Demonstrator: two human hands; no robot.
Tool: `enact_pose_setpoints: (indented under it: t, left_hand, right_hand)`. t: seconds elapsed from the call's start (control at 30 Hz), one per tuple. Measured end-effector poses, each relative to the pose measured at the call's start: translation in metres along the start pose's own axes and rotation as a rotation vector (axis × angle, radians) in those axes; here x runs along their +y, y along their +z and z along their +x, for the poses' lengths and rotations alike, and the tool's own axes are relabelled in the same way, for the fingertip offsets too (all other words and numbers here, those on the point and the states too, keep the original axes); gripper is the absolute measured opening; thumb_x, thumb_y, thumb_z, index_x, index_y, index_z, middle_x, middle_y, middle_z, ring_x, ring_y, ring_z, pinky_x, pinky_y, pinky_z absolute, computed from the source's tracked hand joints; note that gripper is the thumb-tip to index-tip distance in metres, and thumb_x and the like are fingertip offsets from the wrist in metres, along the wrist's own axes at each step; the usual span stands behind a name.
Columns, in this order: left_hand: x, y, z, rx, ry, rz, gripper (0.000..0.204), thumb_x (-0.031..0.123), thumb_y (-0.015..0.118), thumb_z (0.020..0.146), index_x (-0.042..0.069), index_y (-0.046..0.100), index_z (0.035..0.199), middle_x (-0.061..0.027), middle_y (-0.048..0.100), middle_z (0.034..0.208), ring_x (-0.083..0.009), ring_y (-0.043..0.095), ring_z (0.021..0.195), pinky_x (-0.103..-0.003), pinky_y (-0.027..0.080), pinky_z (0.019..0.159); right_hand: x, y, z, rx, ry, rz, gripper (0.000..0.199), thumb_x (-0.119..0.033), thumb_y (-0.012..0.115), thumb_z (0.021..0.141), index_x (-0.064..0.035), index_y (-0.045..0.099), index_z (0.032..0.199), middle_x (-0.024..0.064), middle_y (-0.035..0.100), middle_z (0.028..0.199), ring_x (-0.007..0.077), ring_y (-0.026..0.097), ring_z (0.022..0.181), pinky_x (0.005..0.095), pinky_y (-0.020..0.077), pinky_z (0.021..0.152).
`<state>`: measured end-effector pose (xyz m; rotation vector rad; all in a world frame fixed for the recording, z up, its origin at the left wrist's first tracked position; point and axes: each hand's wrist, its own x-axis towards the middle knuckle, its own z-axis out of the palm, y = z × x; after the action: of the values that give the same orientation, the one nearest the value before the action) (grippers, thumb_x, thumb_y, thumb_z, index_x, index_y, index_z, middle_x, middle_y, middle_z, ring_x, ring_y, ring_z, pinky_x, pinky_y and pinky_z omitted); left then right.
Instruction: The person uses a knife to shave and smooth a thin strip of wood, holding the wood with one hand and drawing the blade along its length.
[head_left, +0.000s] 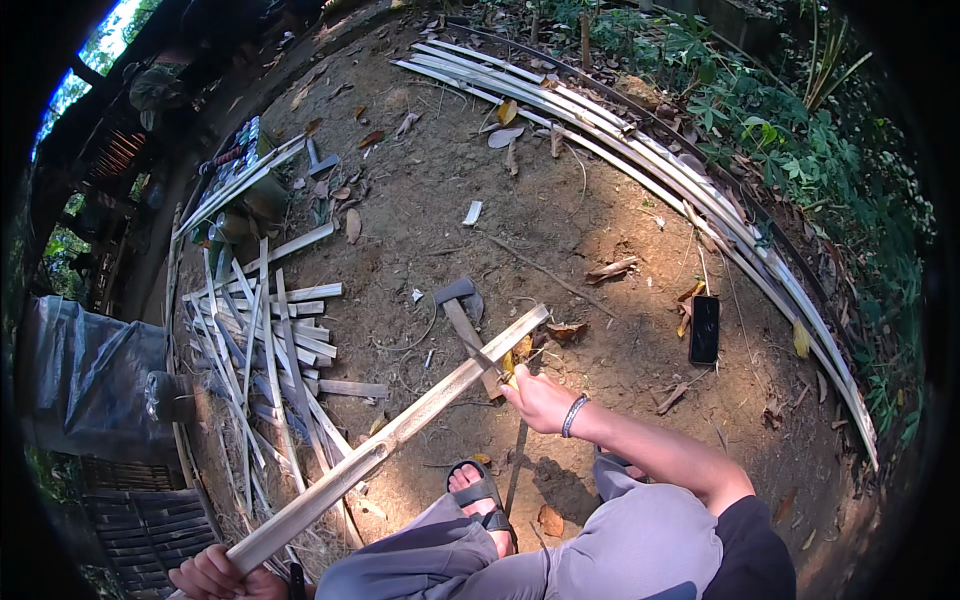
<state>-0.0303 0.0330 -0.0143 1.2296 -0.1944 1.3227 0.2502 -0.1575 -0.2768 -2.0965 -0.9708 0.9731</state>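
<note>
A long split bamboo slat [400, 432] runs slantwise from the lower left to the middle of the view. My left hand [225, 578] is closed round its near end. Close to the far end, my right hand [540, 398] grips a knife [484, 358], its thin dark blade lying across the slat. Only a bit of yellowish handle shows between the fingers. Below the slat, on the soil, lies a hammer [456, 291] with a dark head and a wooden handle, partly covered by the slat and blade.
Cut bamboo strips [285, 350] lie heaped at left. Long bamboo poles [640, 150] curve along the right beside green plants. A black phone [704, 330] rests on the soil. Grey plastic sheeting [95, 370] hangs at far left. My sandalled foot [482, 497] is just below the slat.
</note>
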Motion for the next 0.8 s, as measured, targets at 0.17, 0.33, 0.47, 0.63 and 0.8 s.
enact_pose_setpoints:
  t: [0.17, 0.33, 0.47, 0.63, 0.8]
  left_hand:
    - [-0.004, -0.002, 0.001, -0.035, -0.011, -0.016, 0.045, 0.038, 0.034, 0.103, 0.015, 0.027, 0.065, 0.0024, 0.022, 0.054, -0.0084, 0.02, 0.044, -0.024, 0.021, 0.046]
    - [-0.005, -0.017, -0.002, 0.109, 0.005, 0.078, 0.045, 0.037, 0.033, 0.104, 0.015, 0.027, 0.066, 0.0026, 0.022, 0.054, -0.0083, 0.02, 0.045, -0.024, 0.021, 0.046]
    - [0.0, -0.013, 0.0, 0.04, 0.008, 0.091, 0.045, 0.038, 0.032, 0.104, 0.015, 0.026, 0.066, 0.0029, 0.021, 0.054, -0.0079, 0.02, 0.044, -0.024, 0.021, 0.045]
    - [-0.001, -0.005, 0.0, 0.028, 0.021, 0.04, 0.045, 0.038, 0.031, 0.104, 0.015, 0.026, 0.066, 0.0034, 0.021, 0.053, -0.0074, 0.019, 0.043, -0.023, 0.02, 0.044]
    - [-0.002, -0.004, 0.0, -0.003, 0.018, 0.049, 0.045, 0.038, 0.032, 0.104, 0.015, 0.026, 0.066, 0.0034, 0.021, 0.053, -0.0073, 0.019, 0.043, -0.023, 0.021, 0.044]
  right_hand:
    - [-0.025, 0.004, -0.011, -0.023, -0.108, 0.065, 0.042, -0.034, 0.041, 0.1, 0.0077, 0.04, 0.098, 0.0317, 0.061, 0.073, 0.0485, 0.062, 0.072, 0.0533, 0.0498, 0.063]
    - [-0.003, 0.005, 0.003, -0.001, -0.025, 0.029, 0.047, -0.039, 0.043, 0.099, 0.0075, 0.042, 0.096, 0.0314, 0.062, 0.077, 0.048, 0.062, 0.077, 0.0527, 0.0501, 0.065]
    - [-0.042, 0.006, -0.023, -0.057, -0.197, 0.03, 0.041, -0.034, 0.041, 0.1, 0.0065, 0.036, 0.097, 0.0297, 0.058, 0.065, 0.0484, 0.061, 0.068, 0.0532, 0.0489, 0.061]
    - [0.01, -0.002, 0.014, 0.136, 0.0, -0.046, 0.038, -0.031, 0.041, 0.1, 0.0066, 0.034, 0.101, 0.0318, 0.06, 0.07, 0.0472, 0.063, 0.07, 0.0526, 0.0508, 0.058]
    - [-0.026, 0.005, -0.011, -0.034, -0.171, 0.058, 0.037, -0.031, 0.041, 0.1, 0.0054, 0.032, 0.099, 0.0331, 0.059, 0.071, 0.0485, 0.062, 0.07, 0.0544, 0.0495, 0.061]
